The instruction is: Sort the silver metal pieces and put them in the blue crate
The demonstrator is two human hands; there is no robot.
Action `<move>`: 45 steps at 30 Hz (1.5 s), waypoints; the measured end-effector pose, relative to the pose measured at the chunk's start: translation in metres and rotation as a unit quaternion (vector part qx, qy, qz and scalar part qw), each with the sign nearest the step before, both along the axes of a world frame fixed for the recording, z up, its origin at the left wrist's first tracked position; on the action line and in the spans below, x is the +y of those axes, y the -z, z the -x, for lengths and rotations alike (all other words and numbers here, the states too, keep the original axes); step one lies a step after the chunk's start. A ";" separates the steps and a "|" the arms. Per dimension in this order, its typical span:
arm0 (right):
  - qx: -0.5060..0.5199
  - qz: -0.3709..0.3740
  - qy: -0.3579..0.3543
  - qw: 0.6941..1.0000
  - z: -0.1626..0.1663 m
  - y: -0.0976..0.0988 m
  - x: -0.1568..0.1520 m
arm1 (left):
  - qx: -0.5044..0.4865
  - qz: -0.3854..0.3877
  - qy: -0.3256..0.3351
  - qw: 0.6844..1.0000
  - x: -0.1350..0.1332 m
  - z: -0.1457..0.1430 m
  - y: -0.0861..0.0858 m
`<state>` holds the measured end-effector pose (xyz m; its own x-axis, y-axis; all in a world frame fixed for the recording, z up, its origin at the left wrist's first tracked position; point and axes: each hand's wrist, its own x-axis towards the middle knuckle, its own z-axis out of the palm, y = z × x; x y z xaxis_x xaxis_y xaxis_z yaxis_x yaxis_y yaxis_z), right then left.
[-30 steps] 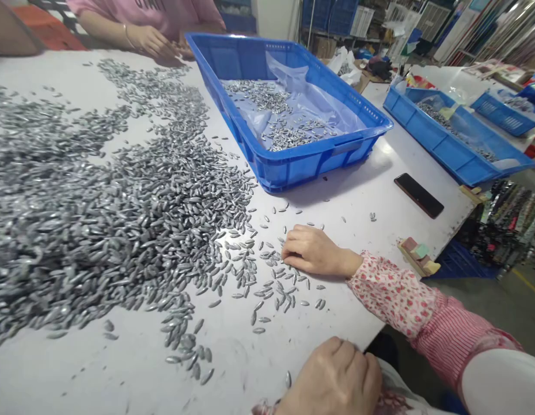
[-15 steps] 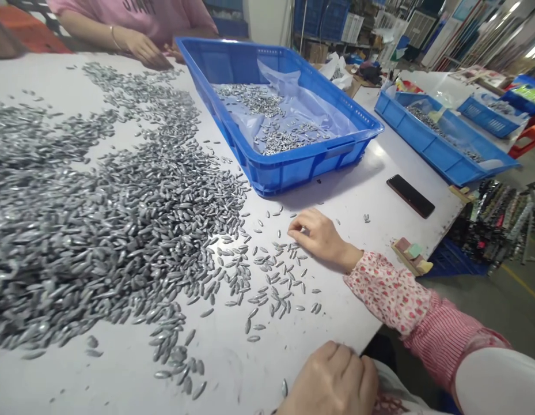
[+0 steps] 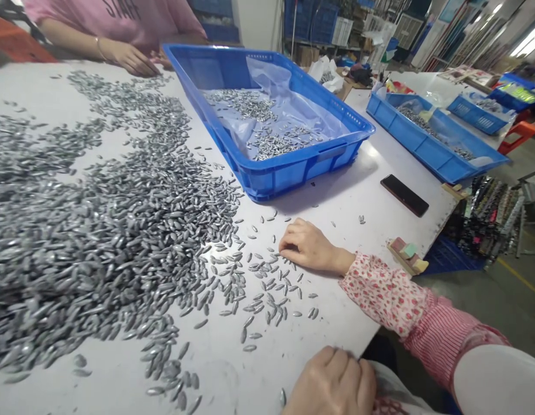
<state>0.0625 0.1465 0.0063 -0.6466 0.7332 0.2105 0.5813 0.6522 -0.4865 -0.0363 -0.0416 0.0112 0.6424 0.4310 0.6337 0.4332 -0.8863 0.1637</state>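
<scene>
A wide heap of small silver oval pieces (image 3: 103, 242) covers the white table (image 3: 232, 374). My right hand (image 3: 308, 248), in a floral sleeve, rests on the table at the heap's thin right fringe. Its fingers are curled down onto scattered pieces (image 3: 271, 288), and what they grip is hidden. My left hand (image 3: 331, 383) sits at the table's near edge as a closed fist, knuckles up, its contents hidden. A single piece (image 3: 283, 396) lies just left of it.
A blue crate (image 3: 267, 173) lined with clear plastic holds more pieces beyond my right hand. A black phone (image 3: 404, 195) lies to the right. Coloured blocks (image 3: 408, 253) sit at the table corner. Another person's hands (image 3: 133, 57) work at the far side. More blue trays (image 3: 440, 155) stand right.
My right hand reached out with a pinch toward the crate, then drew back left onto the scattered pieces with fingers curled. My left fist stayed at the table edge.
</scene>
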 end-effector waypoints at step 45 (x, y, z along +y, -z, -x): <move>-0.045 -0.024 -0.135 0.989 0.029 -0.013 0.014 | -0.043 -0.001 -0.055 0.998 0.002 -0.004 0.006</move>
